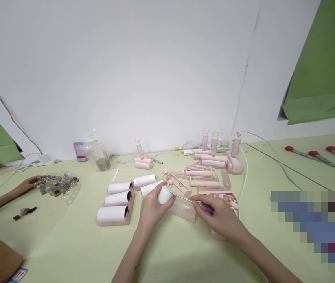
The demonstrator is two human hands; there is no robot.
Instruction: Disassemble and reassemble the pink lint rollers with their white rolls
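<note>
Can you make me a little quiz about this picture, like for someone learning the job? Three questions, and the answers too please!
1. True or false: the camera wearer's left hand holds a white roll.
2. What colour are the round ends of the tools lying over on the right?
A. blue
B. red
C. yellow
3. Fill in the blank: the thin silver tool is in the camera wearer's ____ hand.

Key:
1. True.
2. B, red.
3. Right: the right hand holds it.

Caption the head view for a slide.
Left hand grips a white roll, right hand holds a thin metal tool near its edge, pink rollers beyond.
</note>
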